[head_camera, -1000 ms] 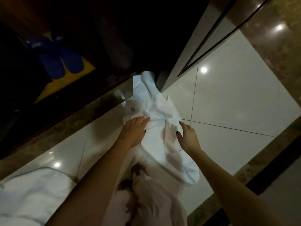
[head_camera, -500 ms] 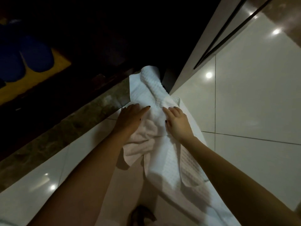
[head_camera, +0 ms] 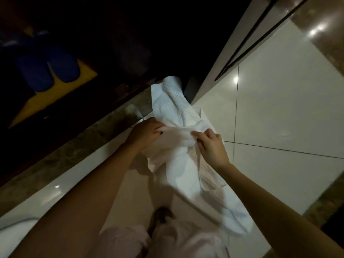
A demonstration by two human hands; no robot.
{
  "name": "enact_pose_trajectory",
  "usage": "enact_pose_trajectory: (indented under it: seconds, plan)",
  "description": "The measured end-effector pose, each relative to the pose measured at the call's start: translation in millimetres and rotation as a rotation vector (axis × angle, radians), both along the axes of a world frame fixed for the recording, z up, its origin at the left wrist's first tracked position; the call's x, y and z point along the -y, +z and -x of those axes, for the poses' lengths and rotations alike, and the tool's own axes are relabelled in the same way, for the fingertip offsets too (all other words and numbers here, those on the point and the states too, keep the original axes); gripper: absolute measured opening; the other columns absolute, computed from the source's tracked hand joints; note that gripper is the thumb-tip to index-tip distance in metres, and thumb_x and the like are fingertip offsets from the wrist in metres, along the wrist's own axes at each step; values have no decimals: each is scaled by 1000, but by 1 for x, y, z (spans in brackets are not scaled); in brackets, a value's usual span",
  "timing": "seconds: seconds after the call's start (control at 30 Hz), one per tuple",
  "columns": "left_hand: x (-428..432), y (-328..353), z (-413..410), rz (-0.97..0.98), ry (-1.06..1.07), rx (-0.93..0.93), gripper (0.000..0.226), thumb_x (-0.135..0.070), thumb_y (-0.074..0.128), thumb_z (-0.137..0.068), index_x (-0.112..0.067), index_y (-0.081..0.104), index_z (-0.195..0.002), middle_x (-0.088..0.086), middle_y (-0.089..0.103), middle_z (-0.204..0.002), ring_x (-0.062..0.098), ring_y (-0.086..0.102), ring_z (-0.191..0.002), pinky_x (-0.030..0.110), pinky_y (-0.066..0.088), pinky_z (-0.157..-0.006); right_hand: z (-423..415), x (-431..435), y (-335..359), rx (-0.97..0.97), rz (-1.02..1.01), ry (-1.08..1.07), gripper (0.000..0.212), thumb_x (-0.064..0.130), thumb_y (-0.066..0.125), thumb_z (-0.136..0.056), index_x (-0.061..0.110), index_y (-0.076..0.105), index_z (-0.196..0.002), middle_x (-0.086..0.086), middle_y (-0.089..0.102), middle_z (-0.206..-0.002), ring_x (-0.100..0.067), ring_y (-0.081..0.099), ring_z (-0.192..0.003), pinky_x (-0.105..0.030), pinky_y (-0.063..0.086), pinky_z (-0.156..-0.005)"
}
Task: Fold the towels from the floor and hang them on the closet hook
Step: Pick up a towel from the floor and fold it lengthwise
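Head view: a white waffle-weave towel (head_camera: 186,164) hangs in front of the person, above the pale glossy floor tiles (head_camera: 279,118). Its upper end rises to the edge of the dark closet (head_camera: 130,34); what bears it there cannot be told in the dimness. Its lower end trails down to the right, blurred, near the person's pink clothing (head_camera: 176,241).

The 2 hands meet at the towel's middle, close together, with a short band of cloth drawn between them. The left hand (head_camera: 147,135) has its fingers curled round a bunched fold, thumb tucked against the cloth. The right hand (head_camera: 210,146) pinches the same fold between thumb and forefinger, the other fingers bent beside them. Both forearms reach up from the bottom of the frame.

Inside the closet, at the upper left, 2 blue slippers (head_camera: 48,69) lie side by side on a yellow mat (head_camera: 55,97). A brown marble strip (head_camera: 74,146) runs between the closet and the tiles.
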State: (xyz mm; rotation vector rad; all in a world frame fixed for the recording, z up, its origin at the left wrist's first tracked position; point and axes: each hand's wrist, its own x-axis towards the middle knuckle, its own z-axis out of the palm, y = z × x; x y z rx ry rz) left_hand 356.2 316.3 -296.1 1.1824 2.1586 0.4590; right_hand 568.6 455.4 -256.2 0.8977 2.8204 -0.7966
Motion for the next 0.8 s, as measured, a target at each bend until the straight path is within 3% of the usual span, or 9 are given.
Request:
enact_pose_trajectory:
  seconds: [0.03,0.1,0.23,0.3,0.37,0.43,0.53,0.7,0.8]
  plan:
    - [5,24,2,2,11,2,19,-24,57,-86,-41,66,-85,-7,52,-82,24,60,-83,26,33,-58,-2,3,22,-3,30,8,26,3,55,-93,7,65,-117,-16,55,-95,-33,55,-79,-38,42,-76]
    - [14,74,5,-26,51,9,14,-24,60,-86,-31,71,-93,-3,56,-90,21,58,-83,25,32,-58,-1,6,70,-15,57,30,22,3,55,-93,4,64,-113,-15,54,-98,-32,56,-77,-36,45,-67]
    - [28,188,4,-133,226,200,30,-15,63,-88,-20,67,-118,4,63,-112,20,62,-97,32,48,-82,5,8,179,-76,23,-21,21,4,56,-94,5,67,-112,-15,56,-99,-34,59,-74,-41,51,-66]
    - [36,249,-2,-212,305,214,33,-11,64,-88,-17,66,-120,3,64,-113,16,59,-101,21,43,-87,8,10,237,-131,29,-57,22,2,56,-94,6,69,-111,-15,57,-97,-31,59,-77,-37,51,-70]
    - [43,313,-11,-304,375,235,32,-4,64,-86,-15,67,-116,0,63,-106,13,58,-99,10,39,-81,11,12,299,-204,77,-120,25,-1,56,-92,7,71,-111,-11,58,-96,-19,57,-81,-18,45,-77]
    - [48,383,-18,-414,466,303,29,0,65,-83,-12,70,-108,-2,64,-102,13,60,-98,14,44,-84,12,15,363,-270,138,-197,27,-3,56,-91,10,72,-108,-5,58,-94,-4,53,-80,-6,39,-78]
    - [59,493,-19,-554,520,326,25,3,68,-79,-17,72,-94,-2,69,-93,10,64,-89,26,50,-78,11,17,460,-378,209,-274,27,-4,57,-90,14,75,-100,-2,62,-93,4,57,-83,-5,39,-78]
    - [90,663,1,-587,454,337,31,6,66,-81,-24,72,-83,-10,69,-88,-1,64,-82,10,47,-72,9,23,608,-480,227,-274,28,-2,58,-89,20,75,-95,-3,67,-95,-8,61,-89,-18,47,-80]
    - [111,743,13,-615,439,270,26,4,67,-82,-21,73,-81,-5,66,-90,-1,62,-83,8,44,-70,17,29,678,-529,149,-221,24,1,63,-87,21,76,-93,-2,65,-91,5,57,-86,-6,39,-74]
